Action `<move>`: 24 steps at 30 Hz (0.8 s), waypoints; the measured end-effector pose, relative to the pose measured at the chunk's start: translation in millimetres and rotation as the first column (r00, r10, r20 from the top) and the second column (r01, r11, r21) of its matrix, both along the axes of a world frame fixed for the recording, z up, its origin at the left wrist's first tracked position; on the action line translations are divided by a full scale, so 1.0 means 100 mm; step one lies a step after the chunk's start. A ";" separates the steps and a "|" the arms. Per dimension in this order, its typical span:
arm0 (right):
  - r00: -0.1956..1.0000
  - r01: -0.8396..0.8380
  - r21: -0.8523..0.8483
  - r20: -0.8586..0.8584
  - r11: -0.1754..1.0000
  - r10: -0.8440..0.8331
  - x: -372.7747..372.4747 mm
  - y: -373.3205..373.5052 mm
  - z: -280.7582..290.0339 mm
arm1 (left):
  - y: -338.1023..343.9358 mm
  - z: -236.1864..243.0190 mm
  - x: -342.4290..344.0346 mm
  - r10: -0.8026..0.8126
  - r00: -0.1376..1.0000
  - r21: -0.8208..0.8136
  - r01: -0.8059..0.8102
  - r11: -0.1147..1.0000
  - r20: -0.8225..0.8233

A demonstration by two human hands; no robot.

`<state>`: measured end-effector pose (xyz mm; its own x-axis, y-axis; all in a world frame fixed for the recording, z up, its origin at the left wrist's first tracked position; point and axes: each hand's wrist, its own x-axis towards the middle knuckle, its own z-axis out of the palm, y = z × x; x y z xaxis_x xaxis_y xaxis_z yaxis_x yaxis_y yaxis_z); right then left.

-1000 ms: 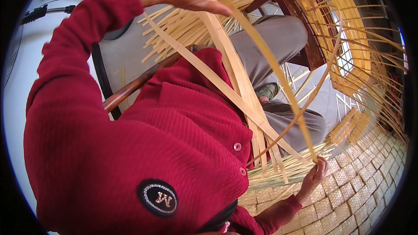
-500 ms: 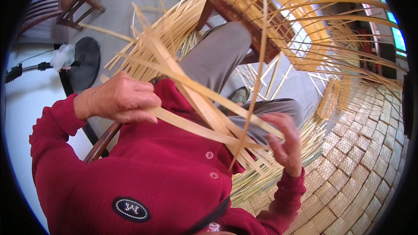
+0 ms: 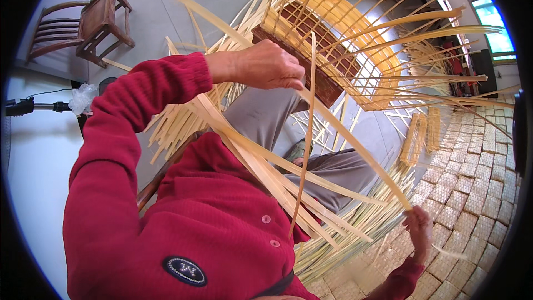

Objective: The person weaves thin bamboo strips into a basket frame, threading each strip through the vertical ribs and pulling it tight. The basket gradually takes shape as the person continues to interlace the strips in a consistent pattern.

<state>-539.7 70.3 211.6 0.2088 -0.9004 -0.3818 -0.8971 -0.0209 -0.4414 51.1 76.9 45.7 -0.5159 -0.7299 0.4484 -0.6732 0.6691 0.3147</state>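
Note:
A long pale bamboo strip (image 3: 361,147) runs slantwise across the view. My left hand (image 3: 265,65), raised ahead of my lap, is closed around it, and one end sticks out past that hand to the upper left. Low on the right, my right hand (image 3: 419,230) pinches the strip's other end; its fingers are partly hidden. Several loose bamboo strips (image 3: 252,155) lie crossed over my lap below it. A thin browner strip (image 3: 308,139) stands up in front of them. Farther ahead is a yellow woven bamboo basket (image 3: 391,80) with long splayed strips.
The basket rests by a dark red wooden bench (image 3: 327,91). Strips lie heaped on the floor (image 3: 172,128) at left and in a bundle (image 3: 355,230) at right. A wooden chair (image 3: 100,16) stands far left. Rows of woven squares (image 3: 466,189) cover the right side.
My left hand has moved up and right, and my right hand down and right. The strip between them is now drawn out longer, above the crossed strips. The view has shifted slightly.

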 end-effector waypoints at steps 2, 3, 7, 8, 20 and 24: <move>0.998 -0.050 -0.083 -0.046 0.995 0.046 0.02 -0.09 0.00 | -0.22 -0.15 -0.18 0.053 0.999 -0.010 -0.053 0.999 -0.002; 0.991 -0.092 -0.082 -0.101 0.992 0.084 0.43 -0.24 0.00 | -0.23 -0.14 -0.23 0.119 0.993 -0.002 -0.119 0.993 0.009; 0.925 -0.379 0.025 0.050 0.925 0.377 1.52 -0.73 -0.60 | -0.32 -0.17 -0.62 0.228 0.974 -0.049 -0.228 0.972 0.000; 0.935 -0.345 0.161 0.149 0.924 0.323 1.82 -0.80 -0.69 | -0.29 -0.17 -0.70 0.203 0.977 -0.024 -0.205 0.979 -0.070; 0.693 -0.666 -0.609 -0.289 0.432 0.661 2.76 -0.93 -1.36 | -0.18 0.04 0.27 0.375 0.837 0.002 -0.408 0.913 -0.399; 0.735 -0.561 -0.717 -0.202 0.414 0.648 2.99 -0.83 -1.55 | -0.36 0.05 0.13 0.447 0.794 0.125 -0.437 0.891 -0.411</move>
